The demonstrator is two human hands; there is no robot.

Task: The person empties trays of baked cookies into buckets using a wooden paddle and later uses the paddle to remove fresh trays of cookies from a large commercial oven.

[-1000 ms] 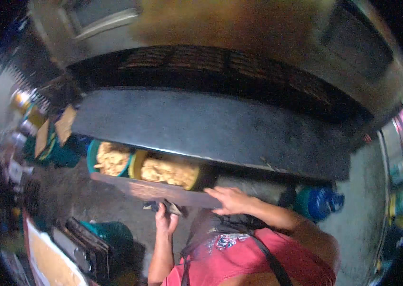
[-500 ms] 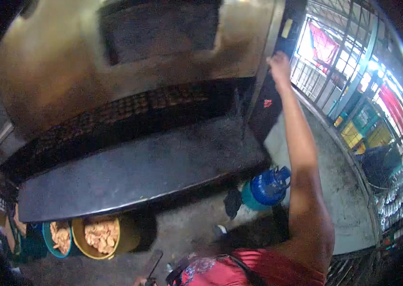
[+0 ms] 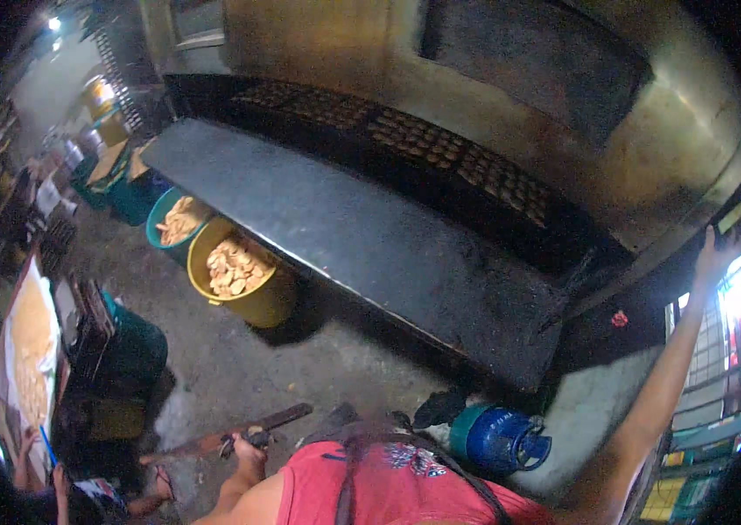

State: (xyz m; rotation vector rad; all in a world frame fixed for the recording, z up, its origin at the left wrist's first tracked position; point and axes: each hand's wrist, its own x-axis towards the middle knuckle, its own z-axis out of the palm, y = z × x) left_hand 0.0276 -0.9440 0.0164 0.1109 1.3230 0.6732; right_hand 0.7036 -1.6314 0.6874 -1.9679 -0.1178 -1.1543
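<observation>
My right hand (image 3: 719, 255) is raised at the far right, arm stretched out, fingers spread beside a small pale yellow plate (image 3: 732, 219) on the dark side panel; whether it touches the panel is unclear. Low down, my left hand (image 3: 249, 450) is closed around a dark greyish thing too blurred to name. A long brown wooden bar (image 3: 287, 416) runs just behind that hand, and I cannot tell whether I grip it. Ahead stands a big metal oven (image 3: 335, 35) with rows of small browned pieces (image 3: 414, 138) inside its long low opening. A dark metal shelf (image 3: 326, 210) extends before it.
Under the shelf's left end stand a yellow bucket (image 3: 274, 302) and a teal bucket (image 3: 155, 219), both full of bread-like pieces. A blue gas cylinder (image 3: 497, 437) is near my right side. At lower left, another person's hands (image 3: 59, 477) hold a blue-handled tool beside a long tray (image 3: 48, 350).
My view has swung left, so the oven and buckets sit farther right. My left hand now shows more fully. The right hand stays raised, its fingers now spread apart.
</observation>
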